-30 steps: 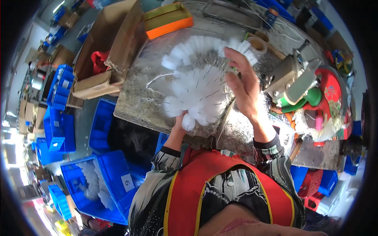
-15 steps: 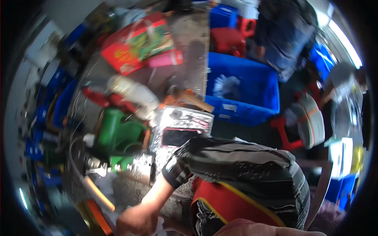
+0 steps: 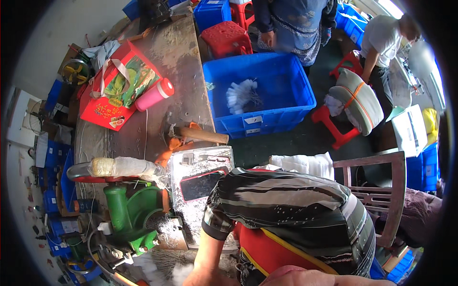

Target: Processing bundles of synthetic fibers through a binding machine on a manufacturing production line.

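My right arm, in a striped short sleeve, bends at the elbow. Its bare forearm drops to the lower edge, where my right hand (image 3: 210, 278) is mostly cut off and its fingers cannot be made out. Close to it lie a blurred white tuft (image 3: 181, 273) and a bundle of thin, straw-like strands (image 3: 164, 262). Just beyond stands a green hand press (image 3: 119, 207) with a cloth-and-plastic-wrapped handle (image 3: 124, 168). A dark-screened phone (image 3: 200, 186) rests on a shiny silver surface (image 3: 183, 164) by my elbow. My left hand is out of sight.
On the worn table (image 3: 176, 57) are a red gift bag (image 3: 102, 112), a pink bottle (image 3: 155, 95) and a wooden-handled tool (image 3: 202, 135). A blue bin (image 3: 281, 117) holds white tufts. Nearby are a wooden chair (image 3: 398, 190), red stools (image 3: 226, 38) and two other people (image 3: 296, 28).
My view has turned and steadied, so the table and bin sit further left. My right forearm now points more steeply downward, with the hand lower and mostly past the frame's edge.
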Demonstrator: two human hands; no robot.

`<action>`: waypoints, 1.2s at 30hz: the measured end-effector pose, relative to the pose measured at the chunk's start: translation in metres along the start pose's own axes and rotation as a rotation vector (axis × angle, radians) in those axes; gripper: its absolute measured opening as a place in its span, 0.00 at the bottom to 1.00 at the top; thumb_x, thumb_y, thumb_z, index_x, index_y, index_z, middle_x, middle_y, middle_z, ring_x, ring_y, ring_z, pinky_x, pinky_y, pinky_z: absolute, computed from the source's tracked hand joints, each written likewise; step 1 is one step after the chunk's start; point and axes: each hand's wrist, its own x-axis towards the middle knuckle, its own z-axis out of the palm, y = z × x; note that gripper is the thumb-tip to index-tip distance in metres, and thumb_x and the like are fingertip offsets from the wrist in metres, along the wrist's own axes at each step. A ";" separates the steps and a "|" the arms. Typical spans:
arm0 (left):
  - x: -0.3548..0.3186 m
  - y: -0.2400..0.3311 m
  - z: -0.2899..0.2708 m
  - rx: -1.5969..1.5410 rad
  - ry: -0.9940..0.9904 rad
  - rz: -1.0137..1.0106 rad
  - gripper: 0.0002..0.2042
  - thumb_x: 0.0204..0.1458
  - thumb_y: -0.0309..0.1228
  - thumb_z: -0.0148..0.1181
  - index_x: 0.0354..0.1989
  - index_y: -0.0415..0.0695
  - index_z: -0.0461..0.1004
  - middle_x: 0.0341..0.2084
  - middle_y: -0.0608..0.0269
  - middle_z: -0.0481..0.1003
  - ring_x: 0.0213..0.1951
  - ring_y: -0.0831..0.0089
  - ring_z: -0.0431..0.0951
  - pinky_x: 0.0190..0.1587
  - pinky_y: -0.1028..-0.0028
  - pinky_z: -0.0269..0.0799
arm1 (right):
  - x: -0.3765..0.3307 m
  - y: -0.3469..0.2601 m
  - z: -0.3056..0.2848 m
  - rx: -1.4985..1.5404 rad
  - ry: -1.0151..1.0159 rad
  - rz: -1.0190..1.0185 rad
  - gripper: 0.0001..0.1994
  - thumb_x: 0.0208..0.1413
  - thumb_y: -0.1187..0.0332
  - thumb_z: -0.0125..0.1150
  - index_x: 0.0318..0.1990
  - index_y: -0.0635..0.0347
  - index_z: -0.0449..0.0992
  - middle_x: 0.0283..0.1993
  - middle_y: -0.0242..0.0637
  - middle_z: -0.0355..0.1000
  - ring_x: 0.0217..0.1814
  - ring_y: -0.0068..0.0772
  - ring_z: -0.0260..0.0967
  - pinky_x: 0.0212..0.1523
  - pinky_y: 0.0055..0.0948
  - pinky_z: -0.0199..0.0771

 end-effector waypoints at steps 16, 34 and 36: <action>-0.073 -0.015 0.033 -0.310 0.196 -0.262 0.24 0.47 0.27 0.51 0.55 0.38 0.56 0.50 0.52 0.62 0.52 0.60 0.62 0.54 0.67 0.58 | -0.031 -0.035 0.038 -0.243 -0.571 0.280 0.19 0.45 0.62 0.52 0.45 0.63 0.66 0.43 0.47 0.65 0.48 0.48 0.60 0.45 0.44 0.61; -0.245 0.060 0.163 -0.282 2.025 -0.823 0.25 0.50 0.28 0.48 0.57 0.38 0.52 0.54 0.53 0.57 0.54 0.63 0.60 0.55 0.66 0.56 | -0.018 0.006 0.127 -0.076 -0.396 0.531 0.07 0.27 0.63 0.55 0.13 0.55 0.73 0.19 0.41 0.67 0.27 0.42 0.64 0.28 0.38 0.63; -0.260 0.071 0.185 -0.372 2.056 -1.186 0.19 0.47 0.22 0.51 0.50 0.38 0.63 0.46 0.57 0.66 0.49 0.68 0.66 0.50 0.71 0.61 | -0.009 0.004 0.123 -0.057 -0.424 0.522 0.07 0.29 0.65 0.55 0.14 0.58 0.74 0.22 0.45 0.67 0.32 0.44 0.65 0.31 0.38 0.65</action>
